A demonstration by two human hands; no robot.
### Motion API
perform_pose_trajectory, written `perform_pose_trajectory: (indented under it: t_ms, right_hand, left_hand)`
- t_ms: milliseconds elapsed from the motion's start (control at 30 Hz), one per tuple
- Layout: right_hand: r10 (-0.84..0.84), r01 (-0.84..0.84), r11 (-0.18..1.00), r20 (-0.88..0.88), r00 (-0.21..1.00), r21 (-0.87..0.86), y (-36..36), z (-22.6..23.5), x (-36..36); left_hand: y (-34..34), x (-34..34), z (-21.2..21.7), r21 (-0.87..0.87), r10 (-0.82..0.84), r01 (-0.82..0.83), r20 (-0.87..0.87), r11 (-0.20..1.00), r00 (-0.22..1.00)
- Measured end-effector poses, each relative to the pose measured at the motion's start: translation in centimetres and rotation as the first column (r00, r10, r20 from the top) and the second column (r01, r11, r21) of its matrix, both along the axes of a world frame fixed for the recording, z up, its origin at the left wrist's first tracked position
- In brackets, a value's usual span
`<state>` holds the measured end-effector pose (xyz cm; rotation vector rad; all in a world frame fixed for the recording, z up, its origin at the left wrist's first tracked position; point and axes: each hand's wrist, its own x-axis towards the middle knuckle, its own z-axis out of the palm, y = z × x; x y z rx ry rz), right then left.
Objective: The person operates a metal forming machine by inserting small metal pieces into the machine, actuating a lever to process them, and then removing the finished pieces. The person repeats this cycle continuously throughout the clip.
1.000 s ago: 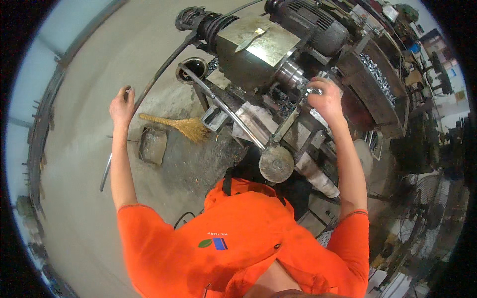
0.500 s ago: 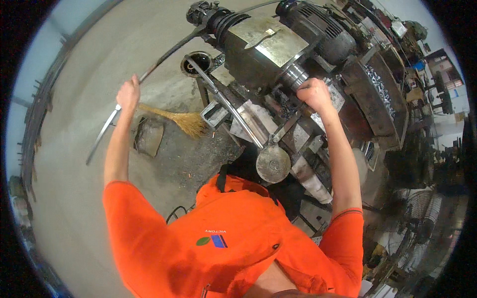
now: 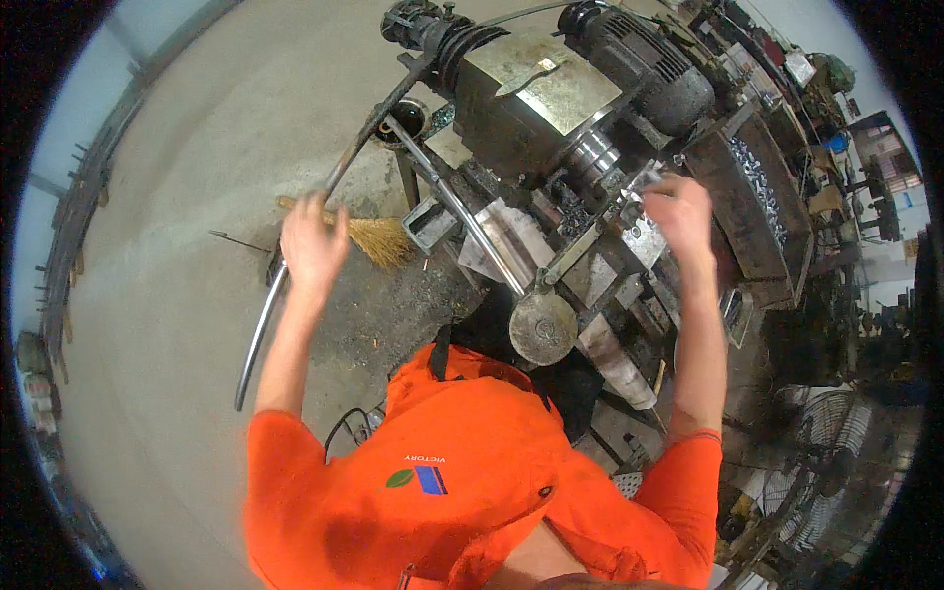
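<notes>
Your left hand [image 3: 313, 244] is wrapped around a long, curved metal bar [image 3: 295, 265] that runs from the floor at your left up toward the head of the machine [image 3: 551, 108]. Your right hand [image 3: 678, 211] rests on the machine's working parts near a short lever [image 3: 580, 251], fingers spread (whether it grips anything is hard to tell). Just beyond your left hand a straw broom [image 3: 379, 239] lies on the concrete floor [image 3: 177, 197]. A round metal disc [image 3: 542, 326] hangs at the machine's near edge, just above your orange shirt [image 3: 462, 462]. To your right, a tray of small metal parts [image 3: 762, 187] sits beside the machine, and a fan [image 3: 826, 462] stands lower right.
</notes>
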<state>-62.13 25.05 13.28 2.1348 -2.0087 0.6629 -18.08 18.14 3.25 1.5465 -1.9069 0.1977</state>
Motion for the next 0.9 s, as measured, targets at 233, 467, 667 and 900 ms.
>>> perform_pose_trajectory:
  t_ms: [233, 467, 667, 900]
  right_hand:
    - [-0.409, 0.377, 0.908, 0.201, 0.89, 0.182, 6.2, 5.9, -6.8]
    - [-0.551, 0.491, 0.828, 0.232, 0.802, 0.272, 11.7, 3.0, -9.6]
    - [-0.602, 0.527, 0.79, 0.236, 0.763, 0.314, 13.8, 0.8, -9.7]
    - [-0.653, 0.616, 0.758, 0.241, 0.718, 0.216, 15.3, 0.4, -10.4]
  left_hand:
    - [5.1, -5.5, -15.3, 0.756, -0.582, 0.37, 0.018, 0.54, 0.813]
    - [-1.3, -8.0, -19.5, 0.815, -0.567, 0.128, 0.271, 0.565, 0.778]
    - [1.4, -3.7, -21.9, 0.77, -0.542, 0.17, 0.256, 0.615, 0.8]
    - [8.3, 3.3, -23.6, 0.808, -0.479, 0.149, 0.179, 0.57, 0.859]
